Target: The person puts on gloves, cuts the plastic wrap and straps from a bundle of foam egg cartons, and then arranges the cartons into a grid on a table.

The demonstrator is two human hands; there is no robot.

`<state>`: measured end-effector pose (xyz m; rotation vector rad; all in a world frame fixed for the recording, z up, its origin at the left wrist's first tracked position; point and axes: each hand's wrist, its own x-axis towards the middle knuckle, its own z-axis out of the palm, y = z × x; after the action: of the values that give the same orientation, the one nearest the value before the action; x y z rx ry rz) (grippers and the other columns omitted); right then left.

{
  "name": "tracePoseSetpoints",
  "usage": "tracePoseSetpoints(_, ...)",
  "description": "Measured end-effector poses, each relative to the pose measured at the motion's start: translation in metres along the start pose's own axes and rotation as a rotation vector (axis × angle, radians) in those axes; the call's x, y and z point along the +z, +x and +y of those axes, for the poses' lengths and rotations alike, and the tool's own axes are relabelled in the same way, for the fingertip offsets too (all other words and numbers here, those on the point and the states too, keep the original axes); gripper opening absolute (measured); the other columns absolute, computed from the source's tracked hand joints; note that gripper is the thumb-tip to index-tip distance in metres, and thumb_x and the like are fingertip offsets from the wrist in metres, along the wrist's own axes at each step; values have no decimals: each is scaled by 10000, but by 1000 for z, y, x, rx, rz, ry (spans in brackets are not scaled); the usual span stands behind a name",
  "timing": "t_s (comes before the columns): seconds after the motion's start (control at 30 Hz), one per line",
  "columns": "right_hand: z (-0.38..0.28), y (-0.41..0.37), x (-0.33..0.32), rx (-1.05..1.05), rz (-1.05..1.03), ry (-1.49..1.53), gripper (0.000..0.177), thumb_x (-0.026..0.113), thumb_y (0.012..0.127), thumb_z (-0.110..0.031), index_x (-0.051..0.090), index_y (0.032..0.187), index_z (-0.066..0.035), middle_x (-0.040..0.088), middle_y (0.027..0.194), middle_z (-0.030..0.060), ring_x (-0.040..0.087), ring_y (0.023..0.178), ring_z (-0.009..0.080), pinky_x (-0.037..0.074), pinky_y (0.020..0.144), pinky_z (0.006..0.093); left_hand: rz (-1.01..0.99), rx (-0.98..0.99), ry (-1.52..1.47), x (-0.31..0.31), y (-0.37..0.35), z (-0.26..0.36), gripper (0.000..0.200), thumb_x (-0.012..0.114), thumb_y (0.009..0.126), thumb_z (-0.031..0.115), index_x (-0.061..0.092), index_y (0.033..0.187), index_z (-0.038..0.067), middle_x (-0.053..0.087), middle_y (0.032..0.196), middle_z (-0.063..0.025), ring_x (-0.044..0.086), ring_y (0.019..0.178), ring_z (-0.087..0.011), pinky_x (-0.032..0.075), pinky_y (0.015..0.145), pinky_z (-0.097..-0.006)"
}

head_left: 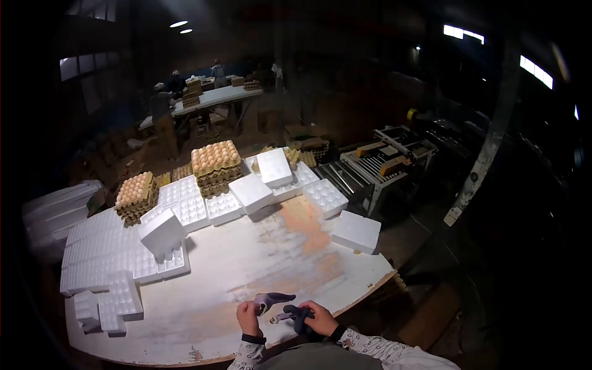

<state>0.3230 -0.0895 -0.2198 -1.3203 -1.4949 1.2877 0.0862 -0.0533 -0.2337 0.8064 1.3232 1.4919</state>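
Close to the table's front edge, my left hand (248, 319) is closed on a purple-grey work glove (275, 299), whose dark end points to the right. Just beside it, my right hand (321, 319) grips another dark glove (300, 318), which hangs down toward my lap. A pale part of this second glove reaches left, toward my left hand. Both hands are over the near edge of the white worn table (246, 262). The fingertips of each hand are partly hidden by the gloves.
White foam egg trays (105, 246) cover the table's left side. Brown egg stacks (216, 159) stand at the back, near tilted foam boxes (251, 192). A closed foam box (356, 232) sits at right. Beyond are a roller conveyor (385, 159) and people at a far table (216, 95).
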Motion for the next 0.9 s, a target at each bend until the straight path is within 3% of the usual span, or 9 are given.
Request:
tracePoseSetpoints(0.17,-11,2,-48,235,156,644,218,579,953,-96,608,1155,-17,678,1026,34,670,852,137,542,717,305,11,138,-176,-3,4,40,198,504,865,-12,396,721,71,485,734,4,364,588,-63,323,534,-231)
tracePoseSetpoints(0.27,-34,-11,-71,-35,230,843,253,553,995,-206,624,1210,-95,662,1164,69,656,1039,209,568,748,354,-278,15,-69,20,-7,60,109,527,935,78,538,832,41,458,687,21,374,590,-47,306,527,-221)
tracePoseSetpoints(0.3,-33,-3,-86,138,165,1217,298,493,1012,-259,607,1241,-106,630,1233,77,613,1121,247,555,804,423,-383,-41,0,27,-11,65,118,532,951,102,568,860,35,452,677,26,379,591,-44,307,527,-218)
tracePoseSetpoints(0.4,-49,2,-103,51,214,1305,291,467,1015,-329,618,1188,-150,655,1155,48,614,1065,269,502,819,460,-565,75,258,57,-10,71,268,562,1009,260,644,987,6,561,704,5,497,599,-65,389,565,-230)
tracePoseSetpoints(0.53,-85,-1,-114,12,170,1305,307,470,1009,-363,622,1187,-164,662,1169,37,618,1058,262,502,809,449,-641,203,267,93,-8,104,396,576,1001,238,552,1334,25,683,950,-89,643,965,-152,477,826,-279)
tracePoseSetpoints(0.6,-90,-2,-120,-37,114,1270,338,469,1008,-375,602,1229,-157,663,1183,43,625,1054,263,513,778,431,-679,27,131,102,-8,124,507,566,1003,216,441,1466,51,660,1173,-117,585,1118,-172,412,1000,-305)
tracePoseSetpoints(0.7,-94,-5,-120,-25,99,1287,349,463,1008,-362,590,1239,-134,663,1173,54,633,1040,269,518,758,422,-850,-137,-9,110,-5,144,550,601,964,166,433,1478,65,636,1219,-116,560,1142,-167,403,1013,-308)
tracePoseSetpoints(0.87,-74,-1,-122,-86,88,1108,341,461,1008,-298,580,1232,-70,657,1165,105,635,1040,289,516,776,427,-1040,-263,-142,105,-1,137,714,668,855,105,377,1505,60,674,1125,-61,608,838,-74,479,695,-206)
tracePoseSetpoints(0.9,-69,1,-123,-97,76,1107,336,457,1010,-281,577,1231,-58,657,1163,115,636,1036,294,514,779,427,-952,-285,-165,108,-12,147,550,681,867,102,517,1388,35,696,1029,-49,579,762,-46,447,626,-189)
